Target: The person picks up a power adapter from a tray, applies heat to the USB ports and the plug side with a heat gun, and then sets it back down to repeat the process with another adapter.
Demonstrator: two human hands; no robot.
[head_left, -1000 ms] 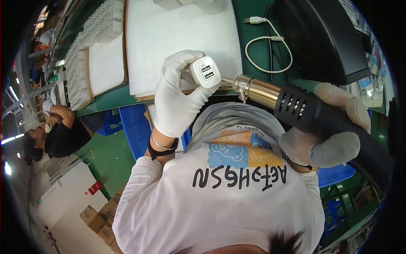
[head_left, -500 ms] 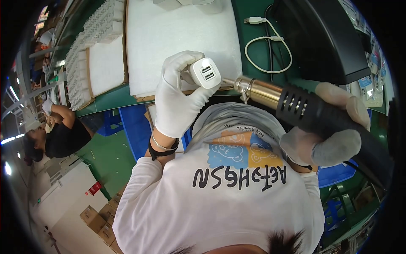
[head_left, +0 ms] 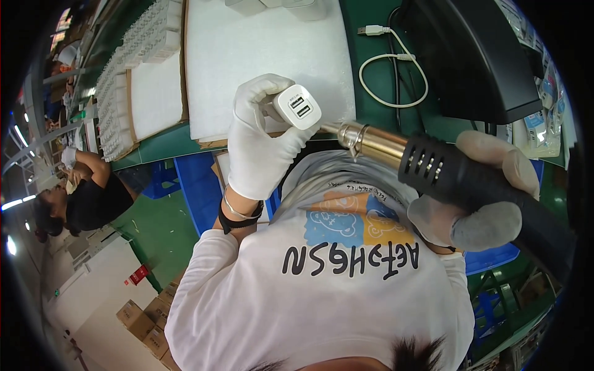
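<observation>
The left hand (head_left: 263,145), in a white glove, has its fingers wrapped round a small white charger (head_left: 297,106) with two ports on its square face, held up above the green worktop (head_left: 371,68) edge. Only that face and a little of the body show; the rest sits inside the fist. To the right, the brass nozzle of a black heat gun (head_left: 433,164) points at the charger, just beside it. The right hand (head_left: 479,198), gloved too, closes its fingers on the gun's handle, which runs out of view.
</observation>
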